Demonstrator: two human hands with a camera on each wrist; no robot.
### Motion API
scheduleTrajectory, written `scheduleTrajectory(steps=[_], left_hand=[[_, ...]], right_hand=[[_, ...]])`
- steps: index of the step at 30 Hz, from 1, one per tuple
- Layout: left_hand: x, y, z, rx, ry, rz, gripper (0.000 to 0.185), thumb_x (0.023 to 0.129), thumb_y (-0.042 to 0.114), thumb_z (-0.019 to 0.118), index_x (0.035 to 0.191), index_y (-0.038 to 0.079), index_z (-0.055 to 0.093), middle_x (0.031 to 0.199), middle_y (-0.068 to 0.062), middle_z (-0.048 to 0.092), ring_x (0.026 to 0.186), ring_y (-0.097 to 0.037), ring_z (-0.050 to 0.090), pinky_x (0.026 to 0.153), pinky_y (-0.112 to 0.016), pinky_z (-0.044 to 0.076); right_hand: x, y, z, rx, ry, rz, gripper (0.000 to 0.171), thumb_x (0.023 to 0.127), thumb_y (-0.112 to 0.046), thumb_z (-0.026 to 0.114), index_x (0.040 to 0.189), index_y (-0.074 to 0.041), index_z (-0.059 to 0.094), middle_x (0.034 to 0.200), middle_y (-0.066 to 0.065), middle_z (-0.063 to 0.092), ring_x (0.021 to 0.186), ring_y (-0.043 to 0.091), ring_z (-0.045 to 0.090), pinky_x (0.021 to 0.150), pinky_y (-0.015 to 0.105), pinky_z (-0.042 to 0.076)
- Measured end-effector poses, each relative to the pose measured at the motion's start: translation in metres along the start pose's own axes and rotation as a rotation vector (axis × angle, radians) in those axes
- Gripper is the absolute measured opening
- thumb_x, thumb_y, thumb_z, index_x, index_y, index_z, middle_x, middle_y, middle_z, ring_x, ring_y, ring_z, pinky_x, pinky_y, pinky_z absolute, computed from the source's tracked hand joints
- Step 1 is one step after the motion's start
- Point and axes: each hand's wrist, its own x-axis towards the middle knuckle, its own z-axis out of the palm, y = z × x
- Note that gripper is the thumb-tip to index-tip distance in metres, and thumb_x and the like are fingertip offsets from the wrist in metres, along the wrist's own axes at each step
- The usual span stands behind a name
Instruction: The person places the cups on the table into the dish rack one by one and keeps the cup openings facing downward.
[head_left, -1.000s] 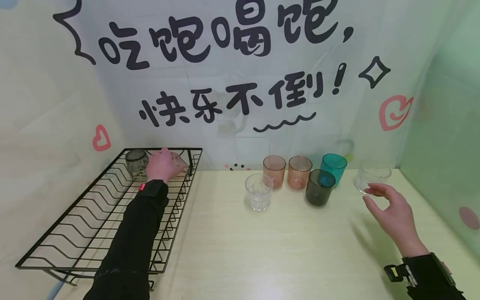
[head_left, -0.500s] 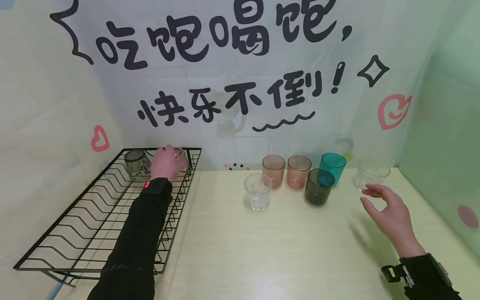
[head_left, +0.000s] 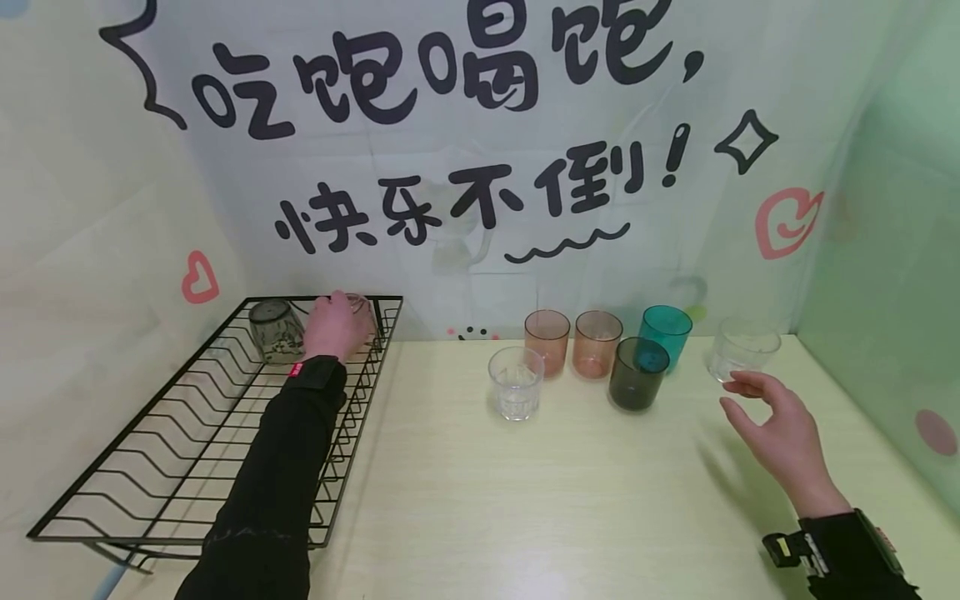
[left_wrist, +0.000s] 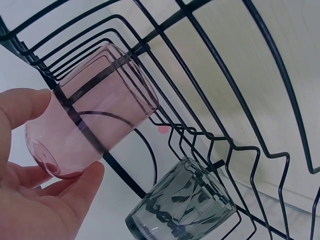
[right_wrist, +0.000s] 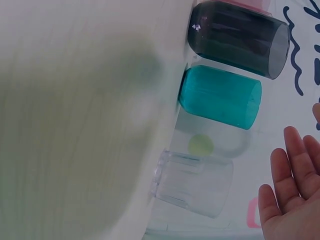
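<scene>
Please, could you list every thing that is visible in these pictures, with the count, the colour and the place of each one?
Black wire dish rack: 1, black, left side of the table.
Pale wooden table: 1, light cream, under everything.
Grey patterned glass cup: 1, smoky grey, upside down at the far end of the rack.
Pink see-through cup in the rack: 1, pink, far end of the rack, in the left hand.
Pink see-through cups on the table: 2, pink, side by side near the wall.
Clear ribbed glass cup: 1, clear, in front of the pink pair.
Dark grey cup: 1, in front of the teal one.
Teal cup: 1, teal, near the wall.
Clear plain cup: 1, clear, far right.
Printed backdrop: 1, white, black characters, behind.
Left hand: holds the pink cup in the rack.
Right hand: open, close to the clear plain cup.
</scene>
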Motion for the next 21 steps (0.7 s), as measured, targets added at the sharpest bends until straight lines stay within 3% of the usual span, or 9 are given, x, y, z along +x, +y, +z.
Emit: scheduleTrajectory(steps=[2,5,9,12,21], left_hand=[[0.0,0.0,0.0,0.011,-0.005,0.007,0.061,0.104,0.031,0.044,0.138,-0.019,0.035,0.132,-0.043,0.038,0.118,-0.055,0.043,0.096,-0.063,0.041],[0.0,0.001,-0.001,0.021,-0.006,0.013,0.061,0.103,0.03,0.045,0.138,-0.019,0.034,0.132,-0.043,0.037,0.119,-0.055,0.042,0.095,-0.064,0.041],[-0.001,0.003,-0.003,0.034,0.002,0.016,0.061,0.103,0.029,0.047,0.139,-0.018,0.033,0.133,-0.043,0.036,0.121,-0.055,0.04,0.093,-0.065,0.042],[-0.003,0.005,-0.005,0.053,0.014,0.023,0.062,0.102,0.031,0.047,0.137,-0.018,0.034,0.132,-0.043,0.037,0.121,-0.055,0.04,0.09,-0.066,0.044],[-0.008,0.004,-0.015,0.064,0.03,0.039,0.062,0.1,0.036,0.048,0.129,-0.017,0.039,0.125,-0.041,0.039,0.116,-0.054,0.043,0.087,-0.064,0.045]], right_hand=[[0.001,0.0,-0.001,-0.012,-0.001,-0.007,0.038,0.089,-0.007,0.072,0.124,0.001,0.06,0.108,0.018,0.068,0.101,-0.005,0.047,0.082,0.018,0.032],[0.004,0.001,-0.004,-0.028,-0.014,-0.02,0.038,0.089,-0.006,0.071,0.124,0.002,0.06,0.109,0.02,0.068,0.104,0.014,0.054,0.082,0.025,0.034],[0.007,0.004,-0.007,-0.042,-0.046,-0.033,0.038,0.089,-0.005,0.07,0.124,0.005,0.059,0.11,0.024,0.067,0.106,0.039,0.054,0.084,0.041,0.037],[0.009,0.007,-0.009,-0.046,-0.063,-0.037,0.039,0.089,-0.004,0.069,0.125,0.006,0.057,0.11,0.026,0.066,0.107,0.043,0.054,0.084,0.049,0.037],[0.015,0.015,-0.011,-0.067,-0.073,-0.069,0.039,0.086,-0.002,0.071,0.122,0.007,0.058,0.11,0.028,0.065,0.105,0.045,0.056,0.084,0.054,0.038]])
